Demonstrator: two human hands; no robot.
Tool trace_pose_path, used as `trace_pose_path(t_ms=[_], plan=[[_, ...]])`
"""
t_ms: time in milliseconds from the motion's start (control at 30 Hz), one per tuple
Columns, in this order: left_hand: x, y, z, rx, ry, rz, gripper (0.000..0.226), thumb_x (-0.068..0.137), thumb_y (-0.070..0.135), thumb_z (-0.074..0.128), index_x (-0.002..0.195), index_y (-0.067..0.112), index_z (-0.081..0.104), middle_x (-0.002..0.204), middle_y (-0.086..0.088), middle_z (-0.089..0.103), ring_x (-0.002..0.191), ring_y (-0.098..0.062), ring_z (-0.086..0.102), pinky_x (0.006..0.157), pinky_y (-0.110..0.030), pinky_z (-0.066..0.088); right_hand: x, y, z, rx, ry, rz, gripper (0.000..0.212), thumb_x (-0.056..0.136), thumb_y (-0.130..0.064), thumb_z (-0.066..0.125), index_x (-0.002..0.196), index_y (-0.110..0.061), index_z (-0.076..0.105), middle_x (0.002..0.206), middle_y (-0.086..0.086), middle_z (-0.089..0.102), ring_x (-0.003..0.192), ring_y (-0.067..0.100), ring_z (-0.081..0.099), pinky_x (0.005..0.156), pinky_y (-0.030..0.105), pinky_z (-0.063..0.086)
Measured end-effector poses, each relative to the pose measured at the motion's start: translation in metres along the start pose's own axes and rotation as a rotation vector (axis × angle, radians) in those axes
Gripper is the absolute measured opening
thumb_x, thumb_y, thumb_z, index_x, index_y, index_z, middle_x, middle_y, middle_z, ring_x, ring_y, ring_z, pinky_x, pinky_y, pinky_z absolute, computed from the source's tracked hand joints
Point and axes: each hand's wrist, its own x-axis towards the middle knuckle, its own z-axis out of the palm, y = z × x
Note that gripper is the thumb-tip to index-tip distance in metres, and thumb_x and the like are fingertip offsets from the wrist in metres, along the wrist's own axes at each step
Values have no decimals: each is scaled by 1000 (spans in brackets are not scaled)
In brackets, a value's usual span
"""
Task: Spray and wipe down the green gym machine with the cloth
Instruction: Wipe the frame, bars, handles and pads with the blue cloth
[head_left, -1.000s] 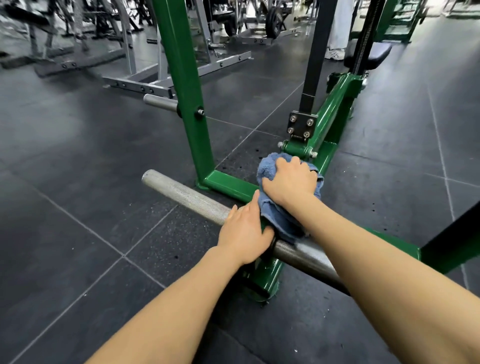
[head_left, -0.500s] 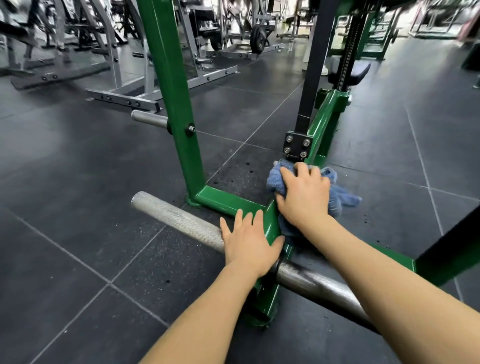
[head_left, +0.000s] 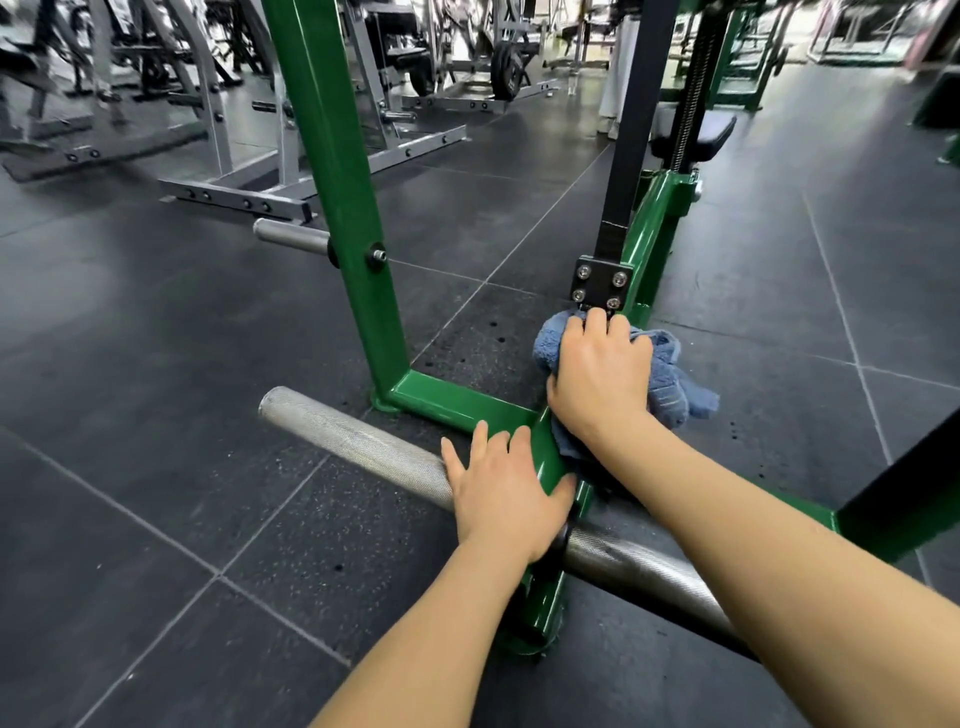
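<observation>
The green gym machine (head_left: 332, 171) has an upright post and low base rails that meet near the floor. My right hand (head_left: 597, 374) presses a crumpled blue cloth (head_left: 670, 384) onto the base rail just below a black bolted bracket (head_left: 600, 286); the fingers curl over the cloth. My left hand (head_left: 506, 486) rests flat, fingers spread, on the knurled steel peg (head_left: 353, 439) where it meets the green rail. No spray bottle is in view.
Dark rubber floor tiles surround the machine. A second steel peg (head_left: 291, 235) sticks out of the upright. Grey racks (head_left: 234, 192) and weight plates (head_left: 506, 67) stand behind. A black seat pad (head_left: 711, 136) and a green frame member (head_left: 898, 514) lie to the right.
My right hand has slid the cloth forward along the base rail toward the black bracket. My left hand has flattened on the peg and rail joint. The view has shifted.
</observation>
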Motion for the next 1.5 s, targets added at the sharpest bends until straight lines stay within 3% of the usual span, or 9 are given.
trace_pose_path(t_ms=[167, 333, 433, 633, 767, 1033, 1167, 1300, 1500], plan=[[0, -2, 3, 2, 0, 0, 65, 84, 67, 41, 135, 26, 42, 142, 4, 47, 147, -23, 13, 116, -58, -3, -12, 13, -1, 70, -51, 23, 44, 85, -40, 57, 115, -8, 51, 114, 12, 50, 103, 31, 51, 67, 36, 30], [2, 0, 3, -27, -24, -8, 63, 85, 63, 42, 135, 25, 41, 140, 4, 47, 147, -22, 13, 117, -57, -3, -1, 8, -15, 134, -122, 31, 37, 85, -36, 59, 112, -11, 57, 117, 11, 50, 109, 30, 48, 81, 36, 38], [6, 1, 4, -49, -37, -20, 59, 82, 63, 41, 127, 25, 46, 132, 4, 54, 145, -23, 21, 116, -58, 1, 0, 3, -8, 82, -73, -61, 44, 85, -43, 58, 117, -13, 52, 119, 9, 48, 110, 30, 45, 83, 39, 37], [4, 0, 3, -21, -42, -21, 49, 80, 59, 42, 114, 25, 49, 111, 2, 64, 123, -24, 48, 114, -59, 7, -7, 16, -20, 204, -287, -172, 44, 82, -44, 57, 115, -15, 53, 118, 8, 49, 111, 33, 49, 76, 37, 36], [2, -1, -2, 33, -97, -19, 49, 82, 58, 46, 114, 22, 53, 109, 1, 65, 116, -25, 54, 115, -56, 8, -31, 4, -24, 155, -292, -425, 49, 81, -49, 56, 119, -19, 53, 118, 6, 49, 110, 30, 49, 78, 36, 38], [3, 1, -2, -1, -60, -22, 61, 79, 54, 46, 128, 16, 44, 105, -1, 68, 113, -27, 56, 115, -55, 10, 3, 1, -4, 212, -292, -212, 48, 81, -43, 57, 123, -20, 54, 122, 6, 54, 114, 32, 46, 88, 39, 39], [4, -3, 3, 14, -76, -21, 57, 78, 57, 48, 120, 19, 49, 104, 1, 67, 111, -26, 57, 115, -55, 10, -18, 14, -2, 419, -308, -320, 30, 70, -47, 56, 87, -23, 50, 92, 0, 58, 97, 32, 54, 80, 39, 46], [5, -3, 5, 0, -51, -17, 52, 78, 54, 44, 118, 21, 48, 101, 1, 67, 109, -27, 58, 113, -57, 8, -29, 25, 8, 622, -276, -284, 50, 67, -47, 55, 113, -29, 59, 108, -3, 65, 104, 28, 53, 88, 41, 46], [3, -3, 1, -36, -43, -20, 65, 79, 56, 42, 130, 15, 40, 102, 0, 68, 111, -26, 57, 115, -55, 7, 0, -1, 3, 298, -260, -161, 39, 80, -39, 57, 115, -21, 56, 112, 2, 63, 108, 30, 48, 76, 36, 35]])
